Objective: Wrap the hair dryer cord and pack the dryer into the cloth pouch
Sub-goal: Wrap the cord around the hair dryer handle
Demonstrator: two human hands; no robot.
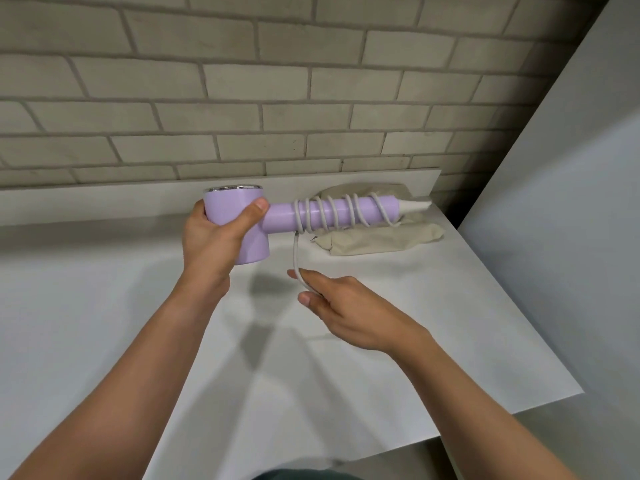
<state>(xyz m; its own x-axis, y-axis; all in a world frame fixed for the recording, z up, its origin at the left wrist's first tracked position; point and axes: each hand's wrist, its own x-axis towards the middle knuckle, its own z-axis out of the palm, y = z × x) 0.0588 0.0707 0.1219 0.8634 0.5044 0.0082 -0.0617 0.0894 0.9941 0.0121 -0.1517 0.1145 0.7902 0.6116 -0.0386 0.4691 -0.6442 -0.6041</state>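
Note:
A lilac hair dryer (280,218) is held above the white table, its handle pointing right. My left hand (216,244) grips the dryer's round head. A white cord (325,213) coils in several turns around the handle. The cord's loose end drops from the handle into my right hand (337,306), which is closed on it below the dryer. The beige cloth pouch (381,237) lies flat on the table behind the handle, partly hidden by it.
The white table (121,306) runs up to a grey brick wall (277,98) at the back. Its right edge sits near a pale panel (571,237). The table's front right corner is close to my right forearm.

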